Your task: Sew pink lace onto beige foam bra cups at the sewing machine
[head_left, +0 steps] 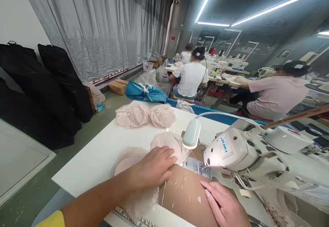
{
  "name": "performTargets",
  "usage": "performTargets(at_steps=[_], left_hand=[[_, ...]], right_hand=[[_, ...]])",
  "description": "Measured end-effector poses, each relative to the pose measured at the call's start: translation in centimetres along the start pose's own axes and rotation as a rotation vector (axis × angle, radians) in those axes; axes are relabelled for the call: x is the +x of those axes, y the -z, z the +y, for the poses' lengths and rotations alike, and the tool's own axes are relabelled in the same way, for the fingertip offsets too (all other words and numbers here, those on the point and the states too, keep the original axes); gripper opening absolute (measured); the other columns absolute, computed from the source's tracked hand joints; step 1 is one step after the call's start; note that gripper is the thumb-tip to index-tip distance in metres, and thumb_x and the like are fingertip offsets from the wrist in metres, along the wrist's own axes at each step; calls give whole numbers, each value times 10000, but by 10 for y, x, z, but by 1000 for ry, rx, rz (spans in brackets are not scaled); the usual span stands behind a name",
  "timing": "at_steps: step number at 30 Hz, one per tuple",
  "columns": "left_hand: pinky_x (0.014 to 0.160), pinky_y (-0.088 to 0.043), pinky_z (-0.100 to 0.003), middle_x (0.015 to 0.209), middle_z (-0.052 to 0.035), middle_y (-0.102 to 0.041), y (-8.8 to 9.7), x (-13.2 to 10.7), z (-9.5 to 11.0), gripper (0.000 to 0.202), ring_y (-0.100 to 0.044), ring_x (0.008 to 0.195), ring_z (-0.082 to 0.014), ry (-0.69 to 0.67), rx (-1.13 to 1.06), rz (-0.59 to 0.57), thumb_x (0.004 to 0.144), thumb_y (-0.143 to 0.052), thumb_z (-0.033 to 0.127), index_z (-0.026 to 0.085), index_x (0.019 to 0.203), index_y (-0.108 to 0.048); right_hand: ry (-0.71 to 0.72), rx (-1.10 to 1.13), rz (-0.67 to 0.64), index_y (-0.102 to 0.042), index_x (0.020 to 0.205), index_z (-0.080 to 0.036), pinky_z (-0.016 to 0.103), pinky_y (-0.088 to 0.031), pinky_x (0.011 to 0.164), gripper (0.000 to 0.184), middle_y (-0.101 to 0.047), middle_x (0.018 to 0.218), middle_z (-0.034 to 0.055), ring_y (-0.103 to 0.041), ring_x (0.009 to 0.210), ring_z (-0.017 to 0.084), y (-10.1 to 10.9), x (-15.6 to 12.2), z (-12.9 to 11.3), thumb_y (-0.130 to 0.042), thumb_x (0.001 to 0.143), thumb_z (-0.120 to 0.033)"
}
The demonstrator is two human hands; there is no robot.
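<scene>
Beside the sewing machine's presser foot, my left hand [158,165] bends its fingers over a beige lace bra [164,140]. One cup of this bra shows beyond the fingers, and pale fabric [131,155] spreads under my wrist and forearm. My right hand [226,203] rests on the brown work surface [182,189] just in front of the needle area, fingers stretched out; nothing shows in it. The white sewing machine [228,148] stands to the right, its metal plate [192,165] between my hands and the needle. Loose threads lie on the brown surface.
Another lace bra [145,115] lies at the table's far edge. A lamp [192,133] on a bent neck hangs over the plate. Beyond are a blue bag [146,91] and two seated people [191,78] at machines, with a third farther back. A printed ruler [128,218] runs along the near edge.
</scene>
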State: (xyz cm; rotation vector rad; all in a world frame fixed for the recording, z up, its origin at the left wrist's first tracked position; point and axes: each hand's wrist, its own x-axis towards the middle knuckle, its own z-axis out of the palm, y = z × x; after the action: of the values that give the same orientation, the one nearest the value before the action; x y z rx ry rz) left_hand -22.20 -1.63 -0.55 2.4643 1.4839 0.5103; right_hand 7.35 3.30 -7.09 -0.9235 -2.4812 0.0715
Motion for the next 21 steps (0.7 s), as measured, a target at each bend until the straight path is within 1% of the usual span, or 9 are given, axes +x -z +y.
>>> performTargets(at_steps=[2, 4, 7, 10, 15, 18, 21], left_hand=[[1036, -379, -442, 1346, -94, -494, -13, 7, -7, 321, -414, 1273, -293, 34, 18, -36, 858, -547, 240, 205, 1178, -535], [1040, -361, -457, 1361, -96, -486, -24, 8, -12, 328, -401, 1285, -308, 73, 47, -38, 882, -533, 294, 201, 1196, -527], [1057, -331, -450, 1377, -84, -479, -32, 5, -16, 330, -388, 1295, -306, 99, 83, -23, 901, -515, 316, 199, 1209, -516], [1066, -317, -451, 1396, -73, -466, -33, 3, -16, 343, -380, 1301, -303, 98, 100, -23, 899, -514, 315, 205, 1224, -506], [1068, -318, -460, 1396, -77, -472, -33, 4, -15, 370, -372, 1306, -316, 106, 121, -5, 896, -523, 324, 188, 1239, -505], [1034, -349, -462, 1350, -95, -512, -30, 3, -12, 348, -420, 1256, -322, 121, 154, -5, 901, -512, 340, 166, 1202, -534], [992, -375, -465, 1270, -118, -560, -27, 2, -8, 295, -487, 1165, -312, 152, 203, -5, 910, -487, 318, 142, 1132, -571]], right_hand=[[16, 4, 16, -637, 1070, -214, 219, -541, 694, 239, -690, 919, 44, -686, 812, 148, 1, 1, -1, -442, 938, -253], [36, 4, 33, -640, 1052, -203, 210, -538, 678, 236, -685, 892, 43, -683, 787, 139, 1, 2, -2, -436, 938, -242], [34, 0, 31, -632, 1051, -193, 195, -530, 671, 229, -679, 882, 41, -679, 783, 128, 2, 3, -3, -434, 939, -221], [18, 1, 9, -622, 1067, -195, 190, -528, 676, 226, -676, 901, 43, -676, 795, 125, 1, 3, -3, -438, 938, -214], [21, -8, 31, -630, 1056, -197, 188, -529, 660, 230, -674, 881, 39, -674, 773, 123, 1, 3, -4, -434, 942, -230], [25, -15, 39, -638, 1050, -201, 194, -532, 658, 230, -681, 879, 39, -677, 771, 129, 2, 4, -6, -440, 938, -238], [16, -25, 38, -645, 1052, -208, 210, -536, 666, 239, -686, 888, 42, -680, 783, 140, 3, 5, -7, -439, 938, -246]])
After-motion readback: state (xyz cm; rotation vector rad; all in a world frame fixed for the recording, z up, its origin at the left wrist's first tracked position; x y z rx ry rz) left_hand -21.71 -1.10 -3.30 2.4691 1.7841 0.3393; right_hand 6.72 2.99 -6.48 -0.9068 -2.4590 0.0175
